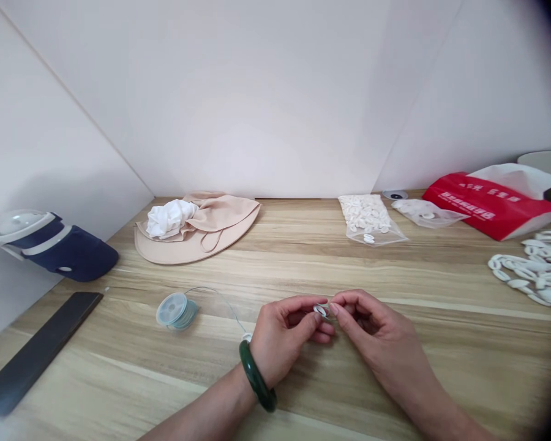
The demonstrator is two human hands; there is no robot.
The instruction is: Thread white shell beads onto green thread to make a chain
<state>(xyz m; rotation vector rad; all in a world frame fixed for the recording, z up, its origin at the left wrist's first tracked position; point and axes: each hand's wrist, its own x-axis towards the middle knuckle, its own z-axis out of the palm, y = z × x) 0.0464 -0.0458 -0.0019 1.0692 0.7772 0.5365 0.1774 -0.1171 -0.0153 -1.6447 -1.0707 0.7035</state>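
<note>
The wood-grain tabletop (441,380) runs across the view, backed by white panel walls (266,92) that meet in angled corners. Toward the far right lies a red plastic bag (491,208) with white plastic showing at its mouth, and nearer sits a loose heap of white oval links (532,272), joined into chains. A beige cloth (202,236) lies at the back with crumpled white fabric (169,218) on it. At the far left, a navy visor (57,248) with a clear dome leans against the wall, and a long, flat, dark strip (39,352) lies near the front edge. A clear bag of white shell-like pieces (365,219) sits at the back, just beside a second, nearly flat clear bag (427,212).

The left hand (284,337), with a dark green bangle (257,376) on its wrist, and the right hand (376,334) meet at the middle of the tabletop — the fingers of both are closed in a pinch on a small white oval piece (320,311), held up off the wood. A thin, clear line (220,306) arcs from a pale teal spool (177,310) toward the left wrist — the spool lies on its side, just left of that hand.
</note>
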